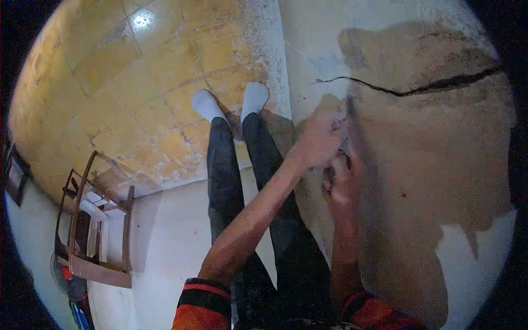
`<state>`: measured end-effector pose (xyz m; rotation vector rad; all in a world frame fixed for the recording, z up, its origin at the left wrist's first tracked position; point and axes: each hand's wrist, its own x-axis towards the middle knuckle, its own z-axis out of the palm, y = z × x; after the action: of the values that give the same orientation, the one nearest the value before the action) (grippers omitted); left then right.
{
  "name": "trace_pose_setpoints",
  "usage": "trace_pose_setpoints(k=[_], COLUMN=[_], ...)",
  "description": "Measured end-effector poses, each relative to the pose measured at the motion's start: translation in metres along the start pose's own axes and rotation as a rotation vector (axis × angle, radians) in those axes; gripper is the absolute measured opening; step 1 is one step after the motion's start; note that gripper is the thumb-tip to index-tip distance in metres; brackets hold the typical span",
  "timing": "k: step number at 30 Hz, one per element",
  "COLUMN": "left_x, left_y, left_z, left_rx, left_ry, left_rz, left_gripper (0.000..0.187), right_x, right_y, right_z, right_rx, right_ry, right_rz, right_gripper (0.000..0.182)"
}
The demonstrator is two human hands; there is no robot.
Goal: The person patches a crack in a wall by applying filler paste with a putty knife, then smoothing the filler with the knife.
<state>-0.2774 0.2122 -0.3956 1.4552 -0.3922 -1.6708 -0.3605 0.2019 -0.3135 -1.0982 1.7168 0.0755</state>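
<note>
Though blurred, a dark, narrow tool (351, 107)

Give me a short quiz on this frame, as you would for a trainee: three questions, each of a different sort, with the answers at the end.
1. True or false: the left hand and the right hand are close together in front of the stained wall.

2. Multiple choice: where does the long, dark crack run?
A) across the floor
B) across the wall
C) across the chair

3. Fill in the missing word: the feet, on the yellowish floor, are covered by white ______.

Key: 1. true; 2. B; 3. socks
</note>
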Motion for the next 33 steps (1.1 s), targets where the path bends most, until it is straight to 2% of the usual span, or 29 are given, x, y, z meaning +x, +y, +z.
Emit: trace_pose_setpoints(k=[2, 5, 6, 8, 9, 11, 12, 14, 15, 16, 17, 18, 20, 23, 26, 28, 29, 30, 32, 33], left_x=[0.003, 0.003, 0.006, -0.005, 0.000, 0.016, 0.011, 0.001, 0.005, 0.007, 0.004, 0.000, 0.015, -0.003, 0.011, 0.011, 0.012, 0.007, 0.000, 0.004], left_y=[0.001, -0.020, -0.013, -0.003, -0.007, -0.015, -0.015, -0.016, -0.020, -0.024, -0.029, -0.023, -0.011, -0.006, -0.027, -0.018, -0.015, -0.014, -0.013, -0.017], left_z=[-0.013, 0.001, -0.002, 0.002, -0.002, -0.015, -0.012, -0.001, 0.000, 0.004, 0.009, 0.004, -0.019, -0.004, -0.005, -0.011, -0.014, -0.010, 0.003, 0.001], left_rx=[-0.035, -0.024, -0.010, 0.011, 0.003, -0.012, 0.012, 0.062, 0.023, -0.024, -0.073, -0.077, -0.065, -0.058, -0.063, -0.093, -0.101, -0.057, 0.030, 0.007], left_ry=[-0.088, -0.008, -0.005, -0.026, -0.056, -0.116, -0.077, 0.001, 0.038, 0.067, 0.096, 0.003, -0.157, -0.101, -0.005, -0.073, -0.110, -0.056, 0.054, 0.019], left_rz=[-0.120, -0.009, -0.016, -0.058, -0.081, -0.118, -0.019, 0.179, 0.152, 0.117, 0.073, -0.004, -0.118, 0.040, -0.012, -0.002, 0.002, 0.045, 0.148, 0.100], left_gripper=[0.031, 0.033, 0.034, 0.035, 0.036, 0.037, 0.037, 0.037, 0.037, 0.037, 0.037, 0.037, 0.037, 0.033, 0.029, 0.029, 0.028, 0.028, 0.028, 0.028], right_x=[0.002, 0.003, -0.009, -0.005, 0.018, 0.020, 0.017, 0.007, -0.003, -0.003, -0.002, 0.009, 0.015, 0.011, 0.014, 0.023, 0.022, -0.007, -0.002, 0.015], right_y=[0.016, 0.011, -0.019, -0.009, 0.034, 0.042, 0.037, 0.021, -0.001, -0.005, -0.009, -0.008, 0.001, 0.022, 0.033, 0.049, 0.042, 0.000, -0.006, 0.009], right_z=[-0.004, 0.007, 0.005, 0.003, 0.002, -0.005, -0.009, -0.009, -0.001, 0.003, 0.007, 0.011, 0.009, 0.000, 0.001, 0.004, 0.008, 0.013, 0.015, 0.013], right_rx=[-0.103, -0.083, 0.024, -0.115, -0.367, -0.719, -0.813, -0.546, -0.190, -0.038, 0.111, 0.057, -0.023, -0.068, -0.114, -0.121, -0.082, 0.036, 0.104, 0.039], right_ry=[0.018, 0.050, 0.042, 0.034, 0.020, 0.017, 0.029, 0.035, 0.028, -0.004, -0.006, -0.030, -0.044, 0.007, 0.045, 0.059, 0.076, 0.114, 0.096, 0.049], right_rz=[-0.007, 0.119, 0.205, 0.056, -0.191, -0.579, -0.731, -0.571, -0.261, -0.058, 0.148, 0.251, 0.182, -0.123, -0.153, -0.180, -0.165, -0.076, -0.114, -0.214], right_gripper=[0.059, 0.056, 0.055, 0.054, 0.055, 0.056, 0.057, 0.058, 0.058, 0.058, 0.059, 0.059, 0.058, 0.057, 0.054, 0.055, 0.055, 0.054, 0.053, 0.052])
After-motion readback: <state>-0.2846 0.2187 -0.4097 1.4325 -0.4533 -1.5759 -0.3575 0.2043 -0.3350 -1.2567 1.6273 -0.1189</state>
